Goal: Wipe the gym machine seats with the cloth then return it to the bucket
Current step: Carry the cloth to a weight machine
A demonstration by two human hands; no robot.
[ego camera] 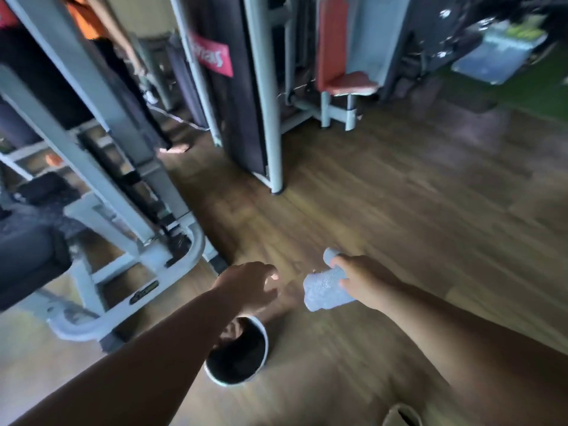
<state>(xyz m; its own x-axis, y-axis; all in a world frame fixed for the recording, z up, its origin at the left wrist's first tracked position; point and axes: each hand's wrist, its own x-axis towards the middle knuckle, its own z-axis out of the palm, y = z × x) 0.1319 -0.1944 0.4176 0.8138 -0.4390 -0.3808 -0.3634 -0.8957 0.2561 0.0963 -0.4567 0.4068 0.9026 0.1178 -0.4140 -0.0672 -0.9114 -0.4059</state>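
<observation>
We see both of our hands stretched out over the wooden floor [384,186], in a frame smeared by motion. Our right hand [361,281] has its fingers curled round the pale blue cloth [324,289], which bunches out of the grip toward nine o'clock and hangs in the air, clear of the floor. Our left hand [250,285] is released, fingers loosely spread and holding nothing, just at nine o'clock of the cloth. The bucket [261,333], white-rimmed and dark inside, stands on the floor at six o'clock of the left hand, partly hidden under that forearm. A grey machine frame [101,167] fills the nine to eleven o'clock side. At one o'clock, well apart from us, stands an orange seat [350,83] on a grey post.
</observation>
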